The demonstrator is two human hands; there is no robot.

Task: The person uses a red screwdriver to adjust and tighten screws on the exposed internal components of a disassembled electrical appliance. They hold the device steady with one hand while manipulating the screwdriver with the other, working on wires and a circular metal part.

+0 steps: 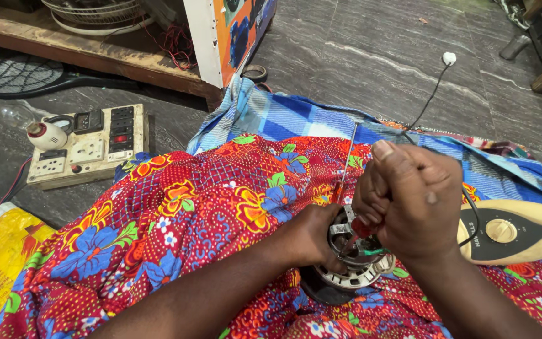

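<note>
On the lap, over a red flowered cloth [177, 213], a small fan motor [346, 263] is being worked on. The motor is held steady by the left hand [312, 235], which is closed around its side. The right hand [412, 201] is closed tight around the red handle of a screwdriver [360, 227], and a thin metal rod [347, 157] is seen sticking up past the fingers. The tip is pushed down into the top of the motor, among the metal parts there. The motor is already out of its fan and its insides are bare, so the opening-up looks partly done; whether any screws are loose yet cannot be told, because the hands hide them. Just to the right, a cream fan base with a dial knob [515, 232] is laid, with a black wire [428, 103] running away from it. Farther left, a switch board with sockets [89, 147] is set on the grey floor [371, 56].
</note>
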